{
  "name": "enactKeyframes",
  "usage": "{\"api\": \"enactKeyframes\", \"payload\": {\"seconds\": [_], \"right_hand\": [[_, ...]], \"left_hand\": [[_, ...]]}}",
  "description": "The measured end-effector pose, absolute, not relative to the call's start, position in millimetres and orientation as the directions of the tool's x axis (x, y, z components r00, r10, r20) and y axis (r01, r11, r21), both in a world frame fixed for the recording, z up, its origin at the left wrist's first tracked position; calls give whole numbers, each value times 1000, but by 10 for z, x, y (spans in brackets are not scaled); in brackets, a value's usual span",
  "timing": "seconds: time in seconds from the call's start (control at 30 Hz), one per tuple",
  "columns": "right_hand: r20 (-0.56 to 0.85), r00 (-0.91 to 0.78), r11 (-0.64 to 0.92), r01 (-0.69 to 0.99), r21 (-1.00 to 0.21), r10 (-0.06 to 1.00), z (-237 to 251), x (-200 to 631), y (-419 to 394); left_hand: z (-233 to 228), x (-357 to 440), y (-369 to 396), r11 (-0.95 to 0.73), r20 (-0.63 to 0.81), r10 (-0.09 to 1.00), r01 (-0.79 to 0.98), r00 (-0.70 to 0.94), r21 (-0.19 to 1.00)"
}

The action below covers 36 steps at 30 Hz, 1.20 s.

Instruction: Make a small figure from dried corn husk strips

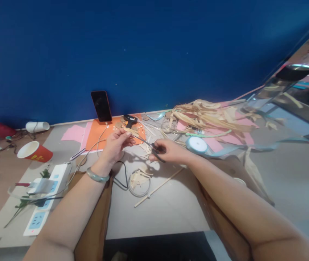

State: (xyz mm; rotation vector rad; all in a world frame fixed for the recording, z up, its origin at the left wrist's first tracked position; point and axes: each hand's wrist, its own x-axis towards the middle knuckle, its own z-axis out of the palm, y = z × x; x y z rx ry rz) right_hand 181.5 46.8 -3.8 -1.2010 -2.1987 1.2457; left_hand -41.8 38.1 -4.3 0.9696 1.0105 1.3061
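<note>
My left hand (117, 145) pinches a small piece of dried husk (131, 132), pale and straw-coloured, between thumb and fingers. In my right hand (168, 151) is a pair of dark-handled scissors (155, 149), with the fingers wrapped round the handles. The scissor blades reach left to the husk piece; whether they touch it I cannot tell. Below the hands lies a grey ring (139, 195) with husk scraps (138, 177) inside it. A thin wooden stick (160, 187) slants beside the ring. Just behind the left hand rests a black glue gun (130, 121).
A phone (101, 106) leans on the blue wall (154, 54). To the right lie a heap of dried husks (206, 117) and a ribbon spool (197, 145). A power strip (38, 222), cables and a tilted red paper cup (41, 153) occupy the left.
</note>
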Motion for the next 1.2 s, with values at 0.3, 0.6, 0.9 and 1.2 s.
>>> {"api": "enactKeyframes", "payload": {"seconds": [0.3,0.6,0.9,1.2], "right_hand": [[-127,-594,212,467,-859,794,-15,1808,450],[-140,-575,174,455,-873,806,-7,1798,439],[-124,-556,139,408,-902,822,-5,1794,445],[-102,-535,154,412,-898,838,-53,1807,470]], "left_hand": [[-91,-400,364,8,2,999,-194,49,981],[-98,-411,360,16,-8,999,-191,44,982],[-118,-422,371,15,-5,999,-210,47,978],[-74,-405,345,36,-28,999,-212,41,977]]}}
